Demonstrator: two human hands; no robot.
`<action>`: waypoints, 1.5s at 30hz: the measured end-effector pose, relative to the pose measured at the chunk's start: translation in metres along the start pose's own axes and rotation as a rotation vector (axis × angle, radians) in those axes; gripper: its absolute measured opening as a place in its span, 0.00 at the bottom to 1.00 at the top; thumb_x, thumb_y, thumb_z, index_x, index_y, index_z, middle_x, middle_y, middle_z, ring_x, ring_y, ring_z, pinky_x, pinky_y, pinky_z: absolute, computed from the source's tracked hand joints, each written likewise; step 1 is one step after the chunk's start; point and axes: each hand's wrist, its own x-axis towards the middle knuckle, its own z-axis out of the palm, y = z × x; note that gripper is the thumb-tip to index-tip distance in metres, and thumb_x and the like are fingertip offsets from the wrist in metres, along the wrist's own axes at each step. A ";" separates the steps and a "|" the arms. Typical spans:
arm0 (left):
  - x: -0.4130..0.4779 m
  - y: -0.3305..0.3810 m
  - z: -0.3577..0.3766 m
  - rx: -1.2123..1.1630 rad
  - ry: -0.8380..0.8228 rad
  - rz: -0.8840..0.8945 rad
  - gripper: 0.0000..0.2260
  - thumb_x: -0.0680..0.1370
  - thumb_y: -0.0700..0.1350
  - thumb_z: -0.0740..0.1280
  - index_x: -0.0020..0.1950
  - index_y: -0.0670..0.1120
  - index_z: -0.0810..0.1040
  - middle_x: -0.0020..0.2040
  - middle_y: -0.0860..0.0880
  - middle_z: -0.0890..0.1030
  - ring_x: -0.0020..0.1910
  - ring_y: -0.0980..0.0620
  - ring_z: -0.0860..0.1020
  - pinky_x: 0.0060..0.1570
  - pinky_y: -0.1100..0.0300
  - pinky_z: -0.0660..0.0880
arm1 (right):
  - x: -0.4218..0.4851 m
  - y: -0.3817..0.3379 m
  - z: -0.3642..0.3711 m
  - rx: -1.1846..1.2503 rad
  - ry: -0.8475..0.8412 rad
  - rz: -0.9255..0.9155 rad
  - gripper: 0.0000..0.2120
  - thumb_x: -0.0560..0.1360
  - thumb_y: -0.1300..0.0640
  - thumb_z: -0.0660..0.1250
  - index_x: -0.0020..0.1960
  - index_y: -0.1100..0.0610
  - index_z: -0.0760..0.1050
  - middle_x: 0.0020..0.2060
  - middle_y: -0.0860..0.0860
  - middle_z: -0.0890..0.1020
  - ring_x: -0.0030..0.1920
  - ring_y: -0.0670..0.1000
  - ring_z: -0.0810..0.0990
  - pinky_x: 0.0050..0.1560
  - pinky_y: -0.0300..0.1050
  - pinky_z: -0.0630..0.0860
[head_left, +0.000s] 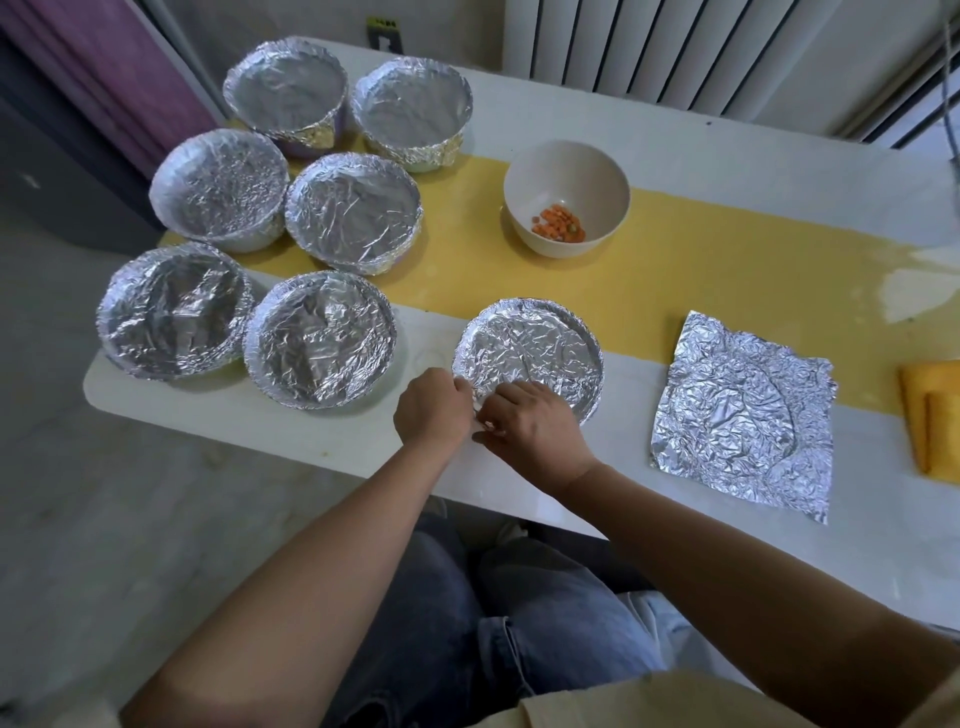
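Note:
A bowl covered with crinkled aluminium foil (530, 353) stands near the front edge of the white table (291, 436). My left hand (434, 413) and my right hand (535, 428) meet at the bowl's near rim, fingers curled and pinching the foil edge there. A loose, creased sheet of foil (743, 410) lies flat to the right of this bowl. An uncovered cream bowl (566, 195) with a few orange carrot pieces stands behind, on the yellow strip.
Several foil-covered bowls stand in pairs at the left, the nearest (319, 345) beside my left hand. A yellow cloth (935, 415) lies at the right edge. A white radiator (675, 47) runs behind the table. My legs in jeans are below the table edge.

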 end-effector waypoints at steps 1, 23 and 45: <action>0.001 0.000 0.000 -0.011 0.000 0.004 0.16 0.82 0.45 0.55 0.36 0.41 0.67 0.36 0.42 0.74 0.41 0.40 0.76 0.32 0.56 0.61 | -0.002 0.002 -0.001 -0.005 -0.008 -0.005 0.16 0.60 0.54 0.81 0.38 0.57 0.76 0.34 0.52 0.76 0.34 0.56 0.76 0.33 0.45 0.72; -0.017 -0.009 0.013 -0.160 -0.290 -0.104 0.26 0.83 0.59 0.51 0.49 0.40 0.79 0.44 0.43 0.84 0.45 0.42 0.82 0.52 0.52 0.77 | -0.013 0.002 0.000 -0.004 0.062 0.011 0.08 0.64 0.62 0.76 0.34 0.58 0.76 0.30 0.52 0.74 0.31 0.56 0.75 0.31 0.43 0.68; -0.035 0.003 0.007 -0.607 -0.398 -0.259 0.14 0.84 0.45 0.55 0.50 0.38 0.74 0.39 0.41 0.82 0.36 0.44 0.83 0.41 0.58 0.79 | -0.021 0.010 -0.006 0.004 0.031 -0.040 0.07 0.70 0.63 0.67 0.32 0.60 0.75 0.31 0.53 0.75 0.31 0.56 0.74 0.28 0.47 0.70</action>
